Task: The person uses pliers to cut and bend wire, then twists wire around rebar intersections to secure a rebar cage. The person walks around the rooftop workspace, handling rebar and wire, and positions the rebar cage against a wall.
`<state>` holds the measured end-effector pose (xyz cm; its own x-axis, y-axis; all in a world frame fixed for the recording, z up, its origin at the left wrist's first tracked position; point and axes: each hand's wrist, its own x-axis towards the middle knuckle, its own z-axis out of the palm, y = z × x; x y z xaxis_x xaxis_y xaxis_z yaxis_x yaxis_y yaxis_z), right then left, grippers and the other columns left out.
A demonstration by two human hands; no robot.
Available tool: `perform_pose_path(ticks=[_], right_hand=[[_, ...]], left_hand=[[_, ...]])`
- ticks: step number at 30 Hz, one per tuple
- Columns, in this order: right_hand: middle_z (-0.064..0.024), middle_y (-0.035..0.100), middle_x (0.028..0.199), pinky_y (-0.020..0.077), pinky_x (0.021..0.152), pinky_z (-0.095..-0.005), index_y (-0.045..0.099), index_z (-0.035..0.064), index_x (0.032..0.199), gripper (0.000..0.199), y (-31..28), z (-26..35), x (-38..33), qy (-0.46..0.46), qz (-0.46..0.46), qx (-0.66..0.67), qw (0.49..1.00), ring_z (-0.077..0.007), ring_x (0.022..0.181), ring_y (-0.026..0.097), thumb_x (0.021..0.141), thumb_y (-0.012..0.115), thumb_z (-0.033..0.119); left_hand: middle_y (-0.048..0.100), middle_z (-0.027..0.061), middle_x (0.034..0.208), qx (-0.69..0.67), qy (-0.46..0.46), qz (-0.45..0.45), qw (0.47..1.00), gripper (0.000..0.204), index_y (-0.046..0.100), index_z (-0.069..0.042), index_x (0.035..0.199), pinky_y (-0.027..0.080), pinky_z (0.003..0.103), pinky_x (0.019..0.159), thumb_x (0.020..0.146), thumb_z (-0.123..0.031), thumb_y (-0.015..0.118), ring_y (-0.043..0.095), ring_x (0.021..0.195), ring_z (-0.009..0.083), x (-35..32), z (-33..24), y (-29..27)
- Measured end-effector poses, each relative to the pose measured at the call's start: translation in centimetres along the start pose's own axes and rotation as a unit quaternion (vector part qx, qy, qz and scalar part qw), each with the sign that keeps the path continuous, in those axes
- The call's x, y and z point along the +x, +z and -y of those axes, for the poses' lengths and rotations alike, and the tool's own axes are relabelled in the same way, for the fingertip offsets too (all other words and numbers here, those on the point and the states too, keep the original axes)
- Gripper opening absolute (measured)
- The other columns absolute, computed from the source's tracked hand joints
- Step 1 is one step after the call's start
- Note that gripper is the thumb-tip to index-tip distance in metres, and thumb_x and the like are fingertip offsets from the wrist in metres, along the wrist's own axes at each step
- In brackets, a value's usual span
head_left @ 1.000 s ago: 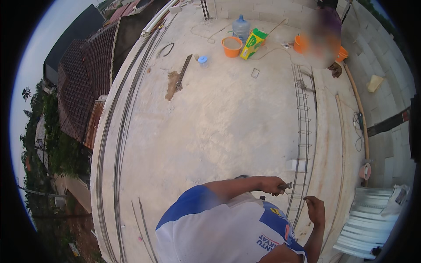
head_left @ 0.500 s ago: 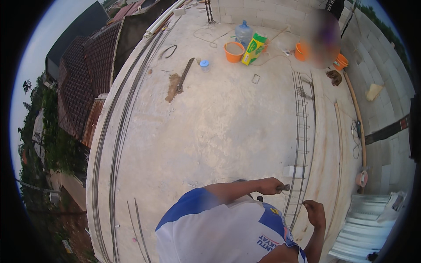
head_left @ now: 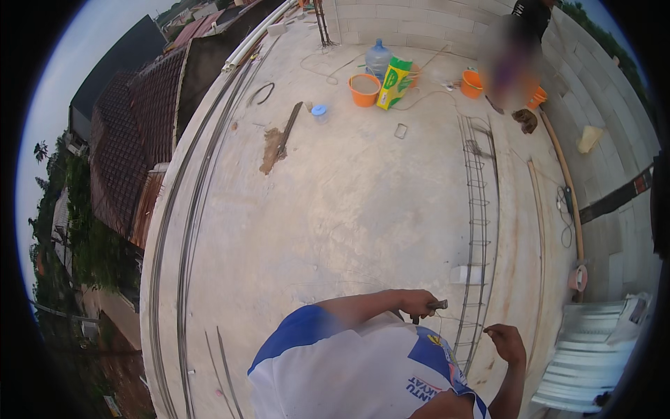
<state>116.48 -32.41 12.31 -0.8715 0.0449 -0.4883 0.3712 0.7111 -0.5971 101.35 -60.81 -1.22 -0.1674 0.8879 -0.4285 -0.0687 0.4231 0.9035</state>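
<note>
A dark-handled tool (head_left: 428, 308) is gripped in the closed left hand (head_left: 417, 302), its tip pointed toward three o'clock, probably to reach the rebar cage (head_left: 477, 230). The cage is laid flat on the concrete slab (head_left: 335, 209), its long axis running twelve to six. The right hand (head_left: 504, 340) is curled; thin tie wire seems pinched, though this cannot be confirmed.

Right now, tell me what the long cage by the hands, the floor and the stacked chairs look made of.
Cage: thin dark steel bars with rungs, dull, probably rusty.
Floor: bare pale concrete, matte, stained.
Stacked chairs: white, smooth moulded slats, likely plastic.
Left hand grips a dark tool, seemingly metal; right hand pinches what may be thin wire.
</note>
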Motion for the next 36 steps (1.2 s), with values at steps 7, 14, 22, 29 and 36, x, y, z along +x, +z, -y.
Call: perform_pose_path(ticks=[7, 14, 22, 29, 36], right_hand=[[-0.0170, 0.070, 0.093, 0.0503, 0.083, -0.0353, 0.070, 0.0008, 0.097, 0.020, -0.4, -0.1, -0.5, 0.019, -0.027, -0.003, 0.999, -0.0298, 0.088, 0.067, 0.088, 0.059, 0.014], [-0.0168, 0.071, 0.088, 0.0512, 0.079, -0.0330, 0.070, 0.0000, 0.095, 0.015, -0.8, -1.3, -0.5, 0.004, -0.058, -0.005, 0.998, -0.0252, 0.085, 0.068, 0.087, 0.061, 0.009], [-0.0169, 0.070, 0.089, 0.0523, 0.079, -0.0343, 0.070, 0.0001, 0.095, 0.015, 0.2, 0.8, 0.0, -0.020, -0.032, -0.015, 0.999, -0.0286, 0.085, 0.069, 0.086, 0.063, 0.009], [-0.0172, 0.070, 0.088, 0.0523, 0.076, -0.0345, 0.070, -0.0002, 0.094, 0.015, 0.2, -0.9, 0.7, 0.011, -0.078, -0.005, 0.997, -0.0292, 0.083, 0.068, 0.086, 0.063, 0.010], [-0.0175, 0.070, 0.087, 0.0518, 0.076, -0.0336, 0.070, -0.0008, 0.093, 0.015, -0.3, -1.3, 0.8, 0.048, -0.084, 0.035, 0.995, -0.0284, 0.082, 0.068, 0.086, 0.062, 0.009]], left_hand=[[0.062, 0.0056, 0.074, -0.025, -0.008, 0.034, 0.999, 0.022, 0.060, -0.002, 0.087, 0.047, 0.035, 0.065, 0.087, -0.024, 0.060, 0.057, 0.069, 0.0173, -0.2, -1.9, -0.3], [0.061, 0.0111, 0.079, -0.014, 0.055, -0.022, 0.998, 0.030, 0.061, 0.001, 0.093, 0.045, 0.038, 0.073, 0.088, -0.029, 0.062, 0.056, 0.076, 0.0218, 1.5, -1.1, 0.0], [0.062, 0.0170, 0.082, 0.115, 0.035, -0.088, 0.989, 0.033, 0.062, 0.001, 0.095, 0.045, 0.041, 0.074, 0.085, -0.031, 0.064, 0.059, 0.079, 0.0291, 5.2, 2.8, -0.9], [0.065, 0.0119, 0.078, -0.007, -0.056, 0.056, 0.997, 0.027, 0.062, 0.000, 0.089, 0.048, 0.038, 0.069, 0.086, -0.027, 0.061, 0.063, 0.073, 0.0224, 5.8, 2.6, -2.8], [0.066, 0.0099, 0.077, 0.021, -0.010, 0.106, 0.994, 0.024, 0.061, 0.000, 0.088, 0.050, 0.035, 0.066, 0.088, -0.024, 0.060, 0.063, 0.071, 0.0187, 7.4, 2.9, -4.3]])
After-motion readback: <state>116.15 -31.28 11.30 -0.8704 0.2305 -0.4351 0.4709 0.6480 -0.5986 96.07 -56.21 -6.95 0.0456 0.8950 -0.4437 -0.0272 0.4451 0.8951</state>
